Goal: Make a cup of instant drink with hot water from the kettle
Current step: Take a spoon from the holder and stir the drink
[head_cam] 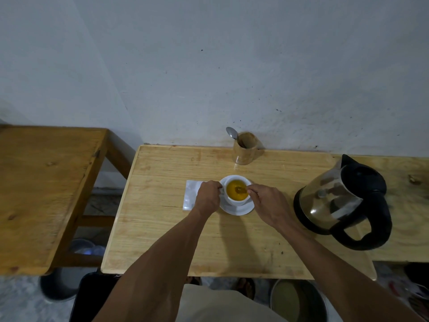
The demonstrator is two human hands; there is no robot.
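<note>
A white cup (234, 199) full of orange-yellow drink (233, 190) stands on a white saucer (241, 209) in the middle of the light wooden table (176, 240). My left hand (207, 197) grips the cup at its left side, where the handle is. My right hand (270, 204) pinches a spoon (241, 189) whose bowl is dipped in the drink. A steel kettle (336, 201) with a black handle and lid sits on the table to the right. A silvery empty sachet (191, 197) lies flat just left of the cup, partly under my left hand.
A wooden holder (246, 148) with a metal spoon (231, 132) sticking out stands at the back by the wall. A darker wooden table (44, 189) is to the left, with a gap between. A metal basin (299, 300) sits on the floor under the table's front edge.
</note>
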